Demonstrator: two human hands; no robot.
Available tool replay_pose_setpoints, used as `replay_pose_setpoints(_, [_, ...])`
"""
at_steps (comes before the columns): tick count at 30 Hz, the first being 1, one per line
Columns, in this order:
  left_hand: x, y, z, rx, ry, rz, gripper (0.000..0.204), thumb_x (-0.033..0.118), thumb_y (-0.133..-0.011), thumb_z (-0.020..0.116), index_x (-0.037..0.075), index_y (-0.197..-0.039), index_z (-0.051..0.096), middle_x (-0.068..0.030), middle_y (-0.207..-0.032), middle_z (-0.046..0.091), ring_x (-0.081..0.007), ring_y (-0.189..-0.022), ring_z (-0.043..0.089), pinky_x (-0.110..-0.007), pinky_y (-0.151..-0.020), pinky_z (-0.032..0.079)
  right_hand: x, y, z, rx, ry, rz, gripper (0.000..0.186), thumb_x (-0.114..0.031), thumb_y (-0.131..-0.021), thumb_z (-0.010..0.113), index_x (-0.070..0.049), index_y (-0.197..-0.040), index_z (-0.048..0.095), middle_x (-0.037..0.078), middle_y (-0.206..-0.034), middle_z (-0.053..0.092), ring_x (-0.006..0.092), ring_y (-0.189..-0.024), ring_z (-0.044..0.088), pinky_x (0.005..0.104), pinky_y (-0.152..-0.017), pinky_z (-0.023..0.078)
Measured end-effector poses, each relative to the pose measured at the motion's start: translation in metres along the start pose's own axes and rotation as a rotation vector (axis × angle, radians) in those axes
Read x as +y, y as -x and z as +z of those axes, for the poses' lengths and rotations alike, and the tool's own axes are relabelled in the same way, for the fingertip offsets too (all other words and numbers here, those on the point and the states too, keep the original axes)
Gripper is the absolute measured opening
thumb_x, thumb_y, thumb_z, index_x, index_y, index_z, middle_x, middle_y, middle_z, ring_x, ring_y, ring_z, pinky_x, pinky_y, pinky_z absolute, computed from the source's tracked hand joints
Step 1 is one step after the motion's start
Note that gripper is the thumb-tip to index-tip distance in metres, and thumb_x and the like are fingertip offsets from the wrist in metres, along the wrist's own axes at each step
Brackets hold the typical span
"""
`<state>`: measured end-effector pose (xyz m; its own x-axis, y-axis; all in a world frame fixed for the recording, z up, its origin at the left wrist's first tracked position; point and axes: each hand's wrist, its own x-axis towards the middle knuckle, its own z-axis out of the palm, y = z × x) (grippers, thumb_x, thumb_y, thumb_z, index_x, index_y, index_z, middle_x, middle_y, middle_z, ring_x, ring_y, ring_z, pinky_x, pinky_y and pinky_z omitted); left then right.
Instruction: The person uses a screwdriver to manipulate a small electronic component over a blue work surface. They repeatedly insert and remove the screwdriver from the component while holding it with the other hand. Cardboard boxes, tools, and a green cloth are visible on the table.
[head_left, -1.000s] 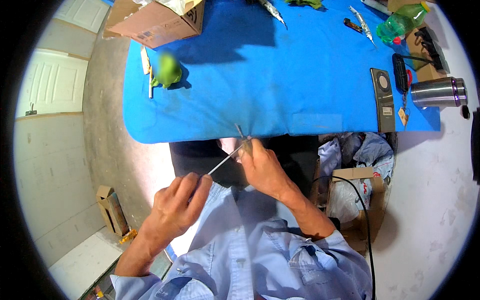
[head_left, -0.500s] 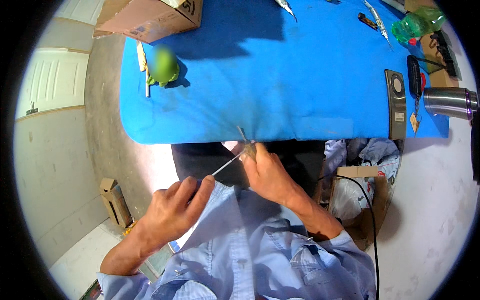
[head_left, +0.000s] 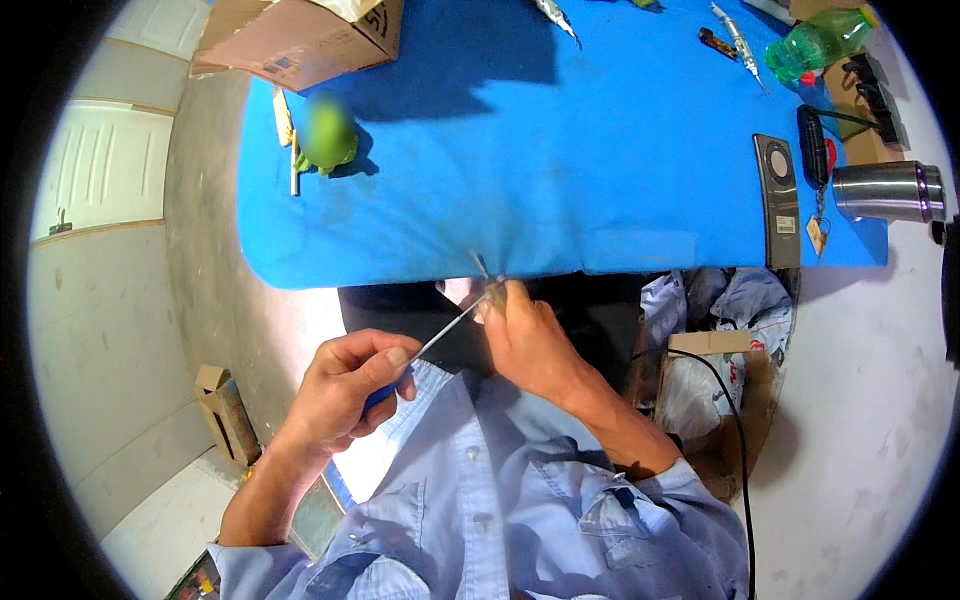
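Note:
My left hand is closed round the blue handle of a screwdriver-like tool. Its slim metal shaft slants up and right, the tip reaching the fingers of my right hand. Those fingers pinch a small olive-brown piece, mostly covered, just at the front edge of the blue table. A thin metal rod sticks up beyond it; I cannot tell whether it belongs to the piece. Both hands are in front of my blue shirt, over my dark-clad lap.
On the table are a cardboard box and a green figure at left. A flat scale, steel cup, green bottle and pen-shaped tools lie at right. Below stands an open carton with plastic bags.
My left hand has rolled on the handle: its back faced up before, now the thumb lies along the top and blue shows. My right hand stays nearly still. The view has shifted slightly.

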<state>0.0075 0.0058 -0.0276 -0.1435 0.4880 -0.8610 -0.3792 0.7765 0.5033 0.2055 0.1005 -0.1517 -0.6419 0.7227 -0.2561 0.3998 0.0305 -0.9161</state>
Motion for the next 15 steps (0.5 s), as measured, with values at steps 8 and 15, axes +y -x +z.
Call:
replay_pose_setpoints(8, [-0.008,0.004,0.006,0.179,-0.869,0.922,0.026,0.004,-0.083,0.076,0.001,-0.107,0.066,-0.0099,-0.091,0.069,-0.0164,-0.070,0.066,-0.030,-0.056,0.050,-0.005,0.000,-0.007,-0.008,-0.099,0.008,0.033,-0.016,-0.101,0.052,0.009,-0.122,0.051,0.034,-0.092,0.067,0.0515,-0.090,0.067,0.0548,-0.076,0.052])
replay_pose_setpoints(15, [-0.019,0.015,0.007,0.235,-1.754,1.269,0.047,0.004,-0.074,0.070,-0.002,-0.121,0.063,-0.0120,-0.102,0.060,-0.0167,-0.067,0.057,-0.027,-0.052,0.050,-0.006,0.001,-0.004,0.005,-0.141,0.068,0.030,-0.018,-0.101,0.051,0.009,-0.112,0.055,0.031,-0.094,0.069,0.0477,-0.094,0.069,0.0503,-0.079,0.053])
